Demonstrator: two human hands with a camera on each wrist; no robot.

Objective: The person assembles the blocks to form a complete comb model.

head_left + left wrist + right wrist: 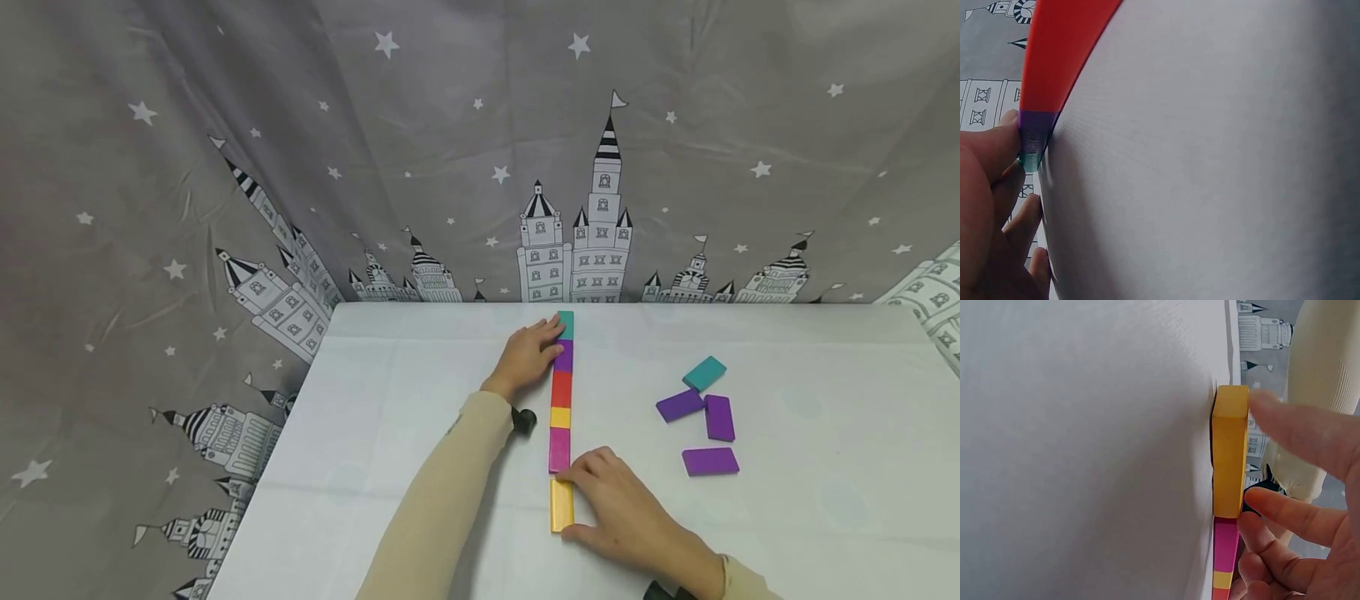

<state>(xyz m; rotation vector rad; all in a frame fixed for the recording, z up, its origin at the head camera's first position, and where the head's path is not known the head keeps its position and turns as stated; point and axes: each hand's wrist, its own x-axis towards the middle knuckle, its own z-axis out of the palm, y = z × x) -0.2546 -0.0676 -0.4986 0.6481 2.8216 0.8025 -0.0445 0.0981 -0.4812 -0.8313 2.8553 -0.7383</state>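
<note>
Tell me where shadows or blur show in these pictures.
Head view: soft shadow beside the left sleeve; left wrist view: white tabletop darkens toward the right edge; right wrist view: broad shadow beside the nearest yellow block, and the thumb looks slightly blurred.

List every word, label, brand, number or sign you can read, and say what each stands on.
None can be read.
Purple block in the left-wrist view: faint marks, too blurred to read.
Other blocks: no lettering shows.
Backdrop: drawn castles and stars, no text.
</note>
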